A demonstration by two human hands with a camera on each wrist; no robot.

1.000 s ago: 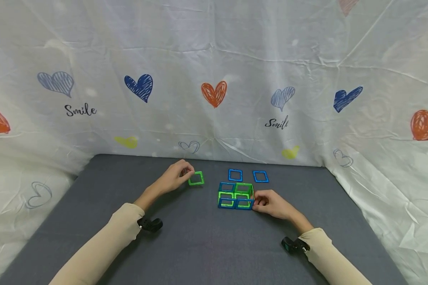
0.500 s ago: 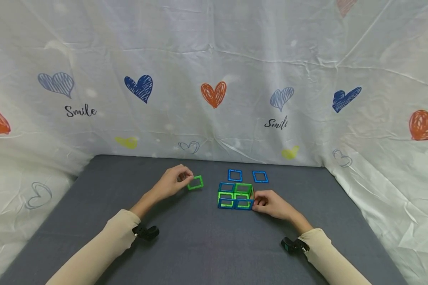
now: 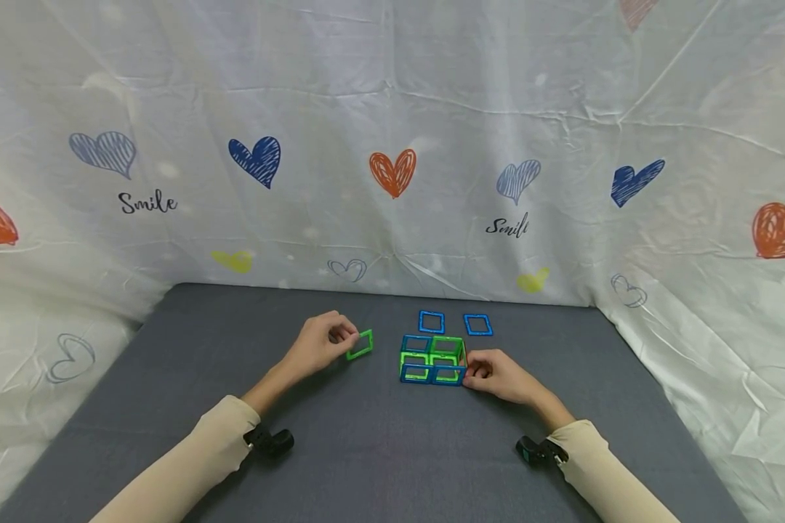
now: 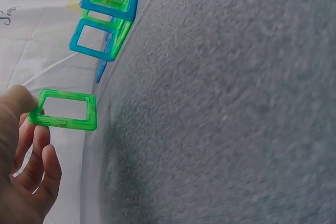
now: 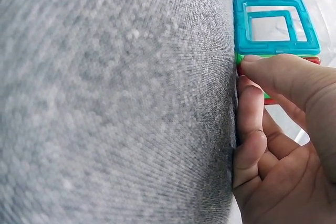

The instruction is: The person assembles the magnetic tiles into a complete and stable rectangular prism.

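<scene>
My left hand [image 3: 320,341] pinches a green square magnetic tile [image 4: 63,123] by one edge, thumb on one side and fingers on the other. That tile is tilted up, to the left of a box-shaped build of magnetic tiles [image 3: 432,374]. Blue tiles form the build's near side, with green and blue ones behind. At the build's right end, my right hand [image 3: 500,376] holds a red tile [image 5: 315,60] low down, thumb tip at its near edge. The other right fingers are curled beside the tabletop, and the hand hides part of the red tile.
Two loose blue square tiles, one at the left [image 3: 432,314] and one at the right [image 3: 477,334], lie flat behind the build. A dark grey cloth [image 3: 392,450] covers the table. A white curtain with printed hearts [image 3: 314,123] hangs along its back edge.
My left hand has drawn the green tile a little nearer to me and tipped it more upright. The right hand and the build have stayed in place.
</scene>
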